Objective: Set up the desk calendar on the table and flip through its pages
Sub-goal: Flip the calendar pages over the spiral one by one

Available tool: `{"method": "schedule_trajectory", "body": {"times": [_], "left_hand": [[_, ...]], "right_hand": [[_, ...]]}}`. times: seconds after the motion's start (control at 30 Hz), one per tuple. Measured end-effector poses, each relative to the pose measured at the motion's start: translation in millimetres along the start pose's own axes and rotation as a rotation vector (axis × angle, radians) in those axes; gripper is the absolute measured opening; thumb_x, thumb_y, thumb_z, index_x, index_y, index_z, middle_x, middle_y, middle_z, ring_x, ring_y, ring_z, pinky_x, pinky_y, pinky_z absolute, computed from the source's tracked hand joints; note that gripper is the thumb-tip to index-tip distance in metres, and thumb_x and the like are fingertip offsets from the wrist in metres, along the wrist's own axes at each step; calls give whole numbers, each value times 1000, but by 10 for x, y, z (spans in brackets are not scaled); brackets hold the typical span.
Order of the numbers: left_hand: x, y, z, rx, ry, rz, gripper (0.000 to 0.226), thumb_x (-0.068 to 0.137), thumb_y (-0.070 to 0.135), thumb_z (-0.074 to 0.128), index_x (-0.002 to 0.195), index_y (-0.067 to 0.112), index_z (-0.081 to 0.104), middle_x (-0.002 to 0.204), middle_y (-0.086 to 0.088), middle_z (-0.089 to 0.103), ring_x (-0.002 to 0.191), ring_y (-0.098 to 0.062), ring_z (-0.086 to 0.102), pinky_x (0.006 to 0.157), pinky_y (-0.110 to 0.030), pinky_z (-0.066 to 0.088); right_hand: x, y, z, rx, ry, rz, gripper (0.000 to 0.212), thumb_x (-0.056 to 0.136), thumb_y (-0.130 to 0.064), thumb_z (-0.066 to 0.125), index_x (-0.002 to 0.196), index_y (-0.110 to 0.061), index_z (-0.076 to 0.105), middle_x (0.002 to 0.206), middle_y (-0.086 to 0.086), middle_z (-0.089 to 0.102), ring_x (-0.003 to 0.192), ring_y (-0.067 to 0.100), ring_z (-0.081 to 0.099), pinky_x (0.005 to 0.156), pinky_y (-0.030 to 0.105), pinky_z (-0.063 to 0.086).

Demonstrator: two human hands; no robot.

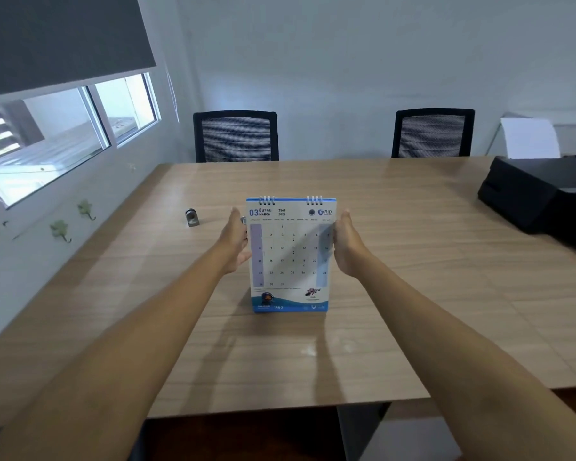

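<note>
calendar (290, 257) stands upright mid-table (413, 294), march page facing you; your left hand (235, 244) and right hand (346, 247) flank its side edges, fingers open, apparently steadying it, contact unclear.

Your two arms reach straight forward, both bare and almost parallel. Your left hand (235, 242) and your right hand (346, 244) stand upright with palms facing each other, thumbs on top. The fingers are extended and loose, not closed into a grip.
</note>
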State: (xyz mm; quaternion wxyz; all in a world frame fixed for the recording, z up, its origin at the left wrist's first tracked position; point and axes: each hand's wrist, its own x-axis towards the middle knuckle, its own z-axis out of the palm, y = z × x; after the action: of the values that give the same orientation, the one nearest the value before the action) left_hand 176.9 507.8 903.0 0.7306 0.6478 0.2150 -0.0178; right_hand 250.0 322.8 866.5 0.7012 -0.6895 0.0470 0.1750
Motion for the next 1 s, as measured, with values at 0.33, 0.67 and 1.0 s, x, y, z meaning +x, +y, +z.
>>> {"method": "schedule_trajectory", "body": {"times": [0.33, 0.67, 1.0], "left_hand": [[-298, 114, 35, 235, 16, 16, 71, 99, 54, 5, 149, 9, 29, 158, -9, 26, 147, -26, 21, 120, -44, 17], [-249, 480, -183, 66, 136, 61, 78, 98, 53, 12, 119, -7, 56, 92, -12, 65, 81, -23, 60, 73, -29, 48], [-86, 450, 29, 609, 117, 406, 62, 101, 48, 9, 139, 16, 47, 147, -10, 46, 132, -30, 43, 102, -38, 35]], "right_hand": [[-279, -137, -44, -145, 0, 14, 87, 87, -71, 2, 148, -19, 35, 162, 1, 17, 151, 23, 11, 121, 47, 3], [-489, -581, -282, 27, 77, -98, 54, 98, -44, 20, 123, -8, 52, 87, 6, 78, 62, 16, 53, 61, 27, 46], [-483, -525, -44, -320, 0, -520, 56, 101, -41, 13, 148, -16, 30, 155, 4, 32, 144, 20, 26, 120, 42, 22]]}}
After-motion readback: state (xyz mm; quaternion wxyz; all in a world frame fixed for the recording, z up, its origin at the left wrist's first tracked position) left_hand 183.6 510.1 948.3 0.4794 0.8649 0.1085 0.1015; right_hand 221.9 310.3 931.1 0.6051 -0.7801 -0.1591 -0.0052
